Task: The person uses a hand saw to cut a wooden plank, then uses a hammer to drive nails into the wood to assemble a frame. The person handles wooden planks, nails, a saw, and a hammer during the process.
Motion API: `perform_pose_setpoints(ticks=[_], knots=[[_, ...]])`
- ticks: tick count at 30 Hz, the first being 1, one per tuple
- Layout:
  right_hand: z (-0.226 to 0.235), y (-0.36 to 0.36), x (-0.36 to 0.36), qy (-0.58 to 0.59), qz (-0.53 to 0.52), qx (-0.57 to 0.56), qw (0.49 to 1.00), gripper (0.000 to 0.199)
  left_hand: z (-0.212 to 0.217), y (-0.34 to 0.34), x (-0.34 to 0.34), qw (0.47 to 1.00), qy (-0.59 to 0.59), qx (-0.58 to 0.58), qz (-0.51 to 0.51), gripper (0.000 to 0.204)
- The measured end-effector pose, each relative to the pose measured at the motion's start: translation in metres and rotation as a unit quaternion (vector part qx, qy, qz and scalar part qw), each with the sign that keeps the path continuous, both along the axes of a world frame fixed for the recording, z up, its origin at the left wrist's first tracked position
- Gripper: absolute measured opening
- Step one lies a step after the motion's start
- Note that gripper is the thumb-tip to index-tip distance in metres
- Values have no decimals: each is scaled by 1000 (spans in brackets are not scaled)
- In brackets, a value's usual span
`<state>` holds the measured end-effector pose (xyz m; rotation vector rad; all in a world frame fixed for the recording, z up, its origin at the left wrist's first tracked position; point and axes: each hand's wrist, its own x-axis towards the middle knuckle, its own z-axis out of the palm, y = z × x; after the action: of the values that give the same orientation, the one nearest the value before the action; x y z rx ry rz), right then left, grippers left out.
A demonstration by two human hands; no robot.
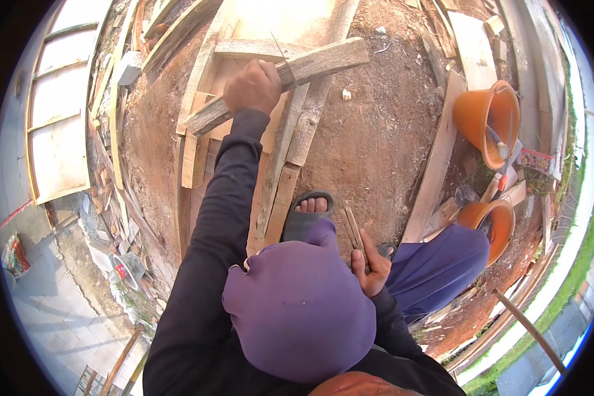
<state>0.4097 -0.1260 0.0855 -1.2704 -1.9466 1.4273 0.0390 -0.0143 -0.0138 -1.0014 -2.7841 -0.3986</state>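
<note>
My left hand (pixel 252 87) reaches far forward, its fingers closed around a rough, weathered wooden plank (pixel 327 61). The plank lies slantwise over a frame of boards, its right end higher in view. Just right of that hand, a thin dark strip (pixel 284 58), like a blade seen edge-on, crosses the plank; what it belongs to I cannot make out. Low and near my body, my right hand (pixel 374 269) pinches a thin wooden strip (pixel 352 228), which looks split in two along its length. Beneath the plank sits the board frame (pixel 280 178) on the soil.
Two orange buckets (pixel 472 125) lie tipped at right, one with a tool inside. A long board (pixel 435 158) runs beside them. My sandalled foot (pixel 312 206) rests by the frame. Scrap wood (pixel 115 119) and a panel (pixel 59 119) are at left. Purple cloth (pixel 300 310) covers my bent leg.
</note>
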Motion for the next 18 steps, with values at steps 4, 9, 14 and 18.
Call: perform_pose_setpoints(ticks=[4, 9, 14, 18], knots=[[-9, 12, -24, -1, -33, -18, 999, 41, -7, 2, -1, 996, 61, 56, -38, 35], [-2, 62, -99, -36, -36, -101, 994, 39, -2, 6, 1, 999, 17, 23, -14, 34], [-4, 8, -10, 2, -7, 33, 999, 42, -11, 1, 3, 994, 71, 77, -36, 35], [-2, 46, -69, -59, -20, -86, 994, 44, -11, 6, 1, 996, 59, 59, -31, 34]])
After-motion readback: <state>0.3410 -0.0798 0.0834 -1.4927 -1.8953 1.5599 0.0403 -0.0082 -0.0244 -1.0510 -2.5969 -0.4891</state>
